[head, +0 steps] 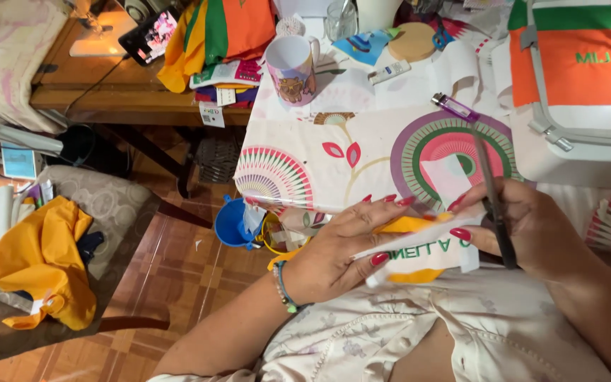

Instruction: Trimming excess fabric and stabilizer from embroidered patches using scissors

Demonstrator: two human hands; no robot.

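Observation:
My left hand (pixel 337 247) grips a small piece of white and yellow fabric (pixel 422 251) with green lettering, fingers spread over its left side. My right hand (pixel 525 223) holds a pair of dark scissors (pixel 493 191), blades pointing up and away over the table, and its thumb also touches the fabric's right end. Both hands are close to my lap, at the near edge of a table covered by a patterned cloth (pixel 334 155).
On the table lie a purple lighter (pixel 455 107), a printed mug (pixel 293 68), a glass (pixel 339 19) and an orange, green and white bag (pixel 581 78). A blue bucket (pixel 233 223) stands on the floor. Yellow cloth (pixel 44 262) sits on a chair at left.

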